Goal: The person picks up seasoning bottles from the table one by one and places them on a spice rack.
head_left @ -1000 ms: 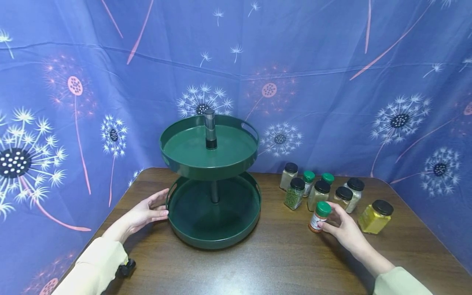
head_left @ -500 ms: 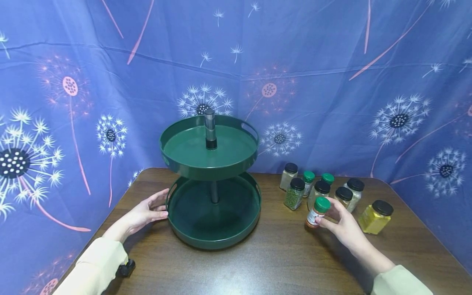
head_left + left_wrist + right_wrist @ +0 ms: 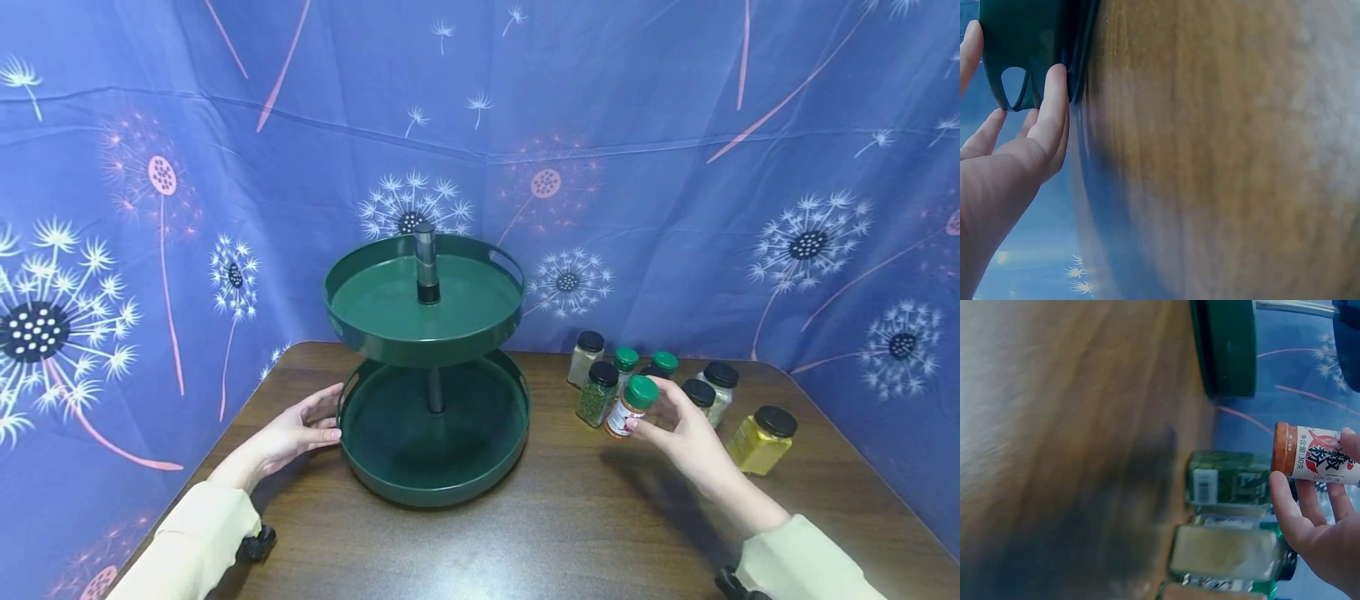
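My right hand (image 3: 684,432) grips a small spice jar (image 3: 621,418) with a green lid and reddish powder, thumb on one side and fingers on the other. In the right wrist view the label on this spice jar (image 3: 1319,455) bears a red pepper picture, and the jar is clear of the table. My left hand (image 3: 294,432) touches the left side of the lower tier (image 3: 438,493) of a round green two-tier tray, beside its handle slot. Its fingers look fairly straight against the green wall (image 3: 1025,37) in the left wrist view. Both tiers hold nothing.
Several spice jars stand at the back right, among them a jar of green herbs (image 3: 596,403) and a jar of yellow powder (image 3: 757,448). A metal post (image 3: 427,262) rises from the upper tier (image 3: 375,308). A blue dandelion-print cloth (image 3: 645,208) hangs behind the table (image 3: 570,517).
My right hand has lifted the spice jar off the table and carried it left, tilting it, in front of the other jars. The left hand and tray have stayed put.
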`<state>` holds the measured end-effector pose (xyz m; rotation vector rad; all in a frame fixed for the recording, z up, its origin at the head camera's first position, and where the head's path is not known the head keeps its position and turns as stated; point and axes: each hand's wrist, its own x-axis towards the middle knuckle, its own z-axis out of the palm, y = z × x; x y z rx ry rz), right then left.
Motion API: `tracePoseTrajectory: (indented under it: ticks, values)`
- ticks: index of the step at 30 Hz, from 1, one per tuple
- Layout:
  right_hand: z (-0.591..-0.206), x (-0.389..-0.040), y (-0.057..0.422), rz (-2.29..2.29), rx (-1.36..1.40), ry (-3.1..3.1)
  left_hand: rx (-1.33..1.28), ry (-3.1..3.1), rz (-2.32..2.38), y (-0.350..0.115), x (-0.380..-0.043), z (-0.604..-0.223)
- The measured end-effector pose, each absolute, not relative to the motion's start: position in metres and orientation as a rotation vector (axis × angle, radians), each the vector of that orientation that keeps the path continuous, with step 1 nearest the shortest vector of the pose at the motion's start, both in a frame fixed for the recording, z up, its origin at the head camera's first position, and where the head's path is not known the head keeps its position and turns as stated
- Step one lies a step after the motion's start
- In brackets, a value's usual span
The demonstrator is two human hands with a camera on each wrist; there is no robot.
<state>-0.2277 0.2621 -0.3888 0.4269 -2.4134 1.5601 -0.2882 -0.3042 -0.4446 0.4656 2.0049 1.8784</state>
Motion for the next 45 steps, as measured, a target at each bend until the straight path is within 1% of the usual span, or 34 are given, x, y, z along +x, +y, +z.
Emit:
tracePoseTrajectory:
  ticks: [17, 27, 45]
  values:
    - [-0.367, -0.244, 0.229, 1.651, 0.443, -2.422, 0.454, 2.024, 1.859, -0.303, -0.289, -0.443]
    - [-0.354, -0.264, 0.209, 1.662, 0.499, -2.471, 0.427, 2.016, 1.865, -0.304, -0.289, -0.444]
    - [-0.356, -0.299, 0.173, 1.635, 0.57, -2.525, 0.429, 2.002, 1.873, -0.301, -0.289, -0.44]
